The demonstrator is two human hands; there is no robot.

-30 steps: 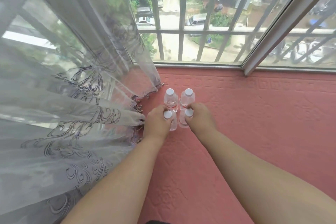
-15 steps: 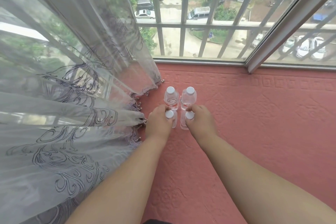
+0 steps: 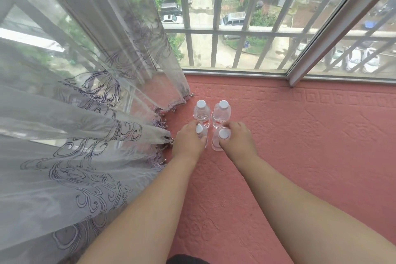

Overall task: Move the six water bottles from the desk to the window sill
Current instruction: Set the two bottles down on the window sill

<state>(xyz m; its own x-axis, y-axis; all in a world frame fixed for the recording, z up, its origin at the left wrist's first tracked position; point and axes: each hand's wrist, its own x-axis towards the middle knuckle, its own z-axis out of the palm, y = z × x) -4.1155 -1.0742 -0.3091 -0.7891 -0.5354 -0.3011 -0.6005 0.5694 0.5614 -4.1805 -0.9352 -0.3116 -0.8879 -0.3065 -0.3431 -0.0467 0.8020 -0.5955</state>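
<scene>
Sheer curtain [image 3: 75, 135] with dark swirl embroidery and a beaded hem covers the left side; its hem lies on the window sill [image 3: 310, 146], just beside the left hand [image 3: 188, 141].

Four water bottles visible, all upright on the sill in a 2x2 cluster close to the curtain edge. All are small, clear plastic with white screw caps, and water is visible inside.
- Far-left bottle [image 3: 201, 113]: free-standing, touching or nearly touching the left fingertips.
- Near-left bottle [image 3: 201, 135]: left grip clamped round the body below the cap; most of the body is hidden by the hand.
- Far-right bottle [image 3: 222, 113]: free-standing, just beside its neighbour.
- Near-right bottle [image 3: 219, 140]: right hand [image 3: 237, 139] clamped on it at shoulder height, thumb next to the cap; the lower body shows left of the hand.

Hard to tell: whether the near bottles' bases are fully seated on the sill, since the hands block part of them. The bottles look label-free or clear-wrapped; no brand or text is readable. Only four bottles are in frame.

The sill surface is a pinkish-red embossed covering with a key-pattern border along the far edge. Window frame [image 3: 321, 28] and barred grille [image 3: 214, 32] lie behind it, with parked cars and trees far below. A sign down there is too small to read.
</scene>
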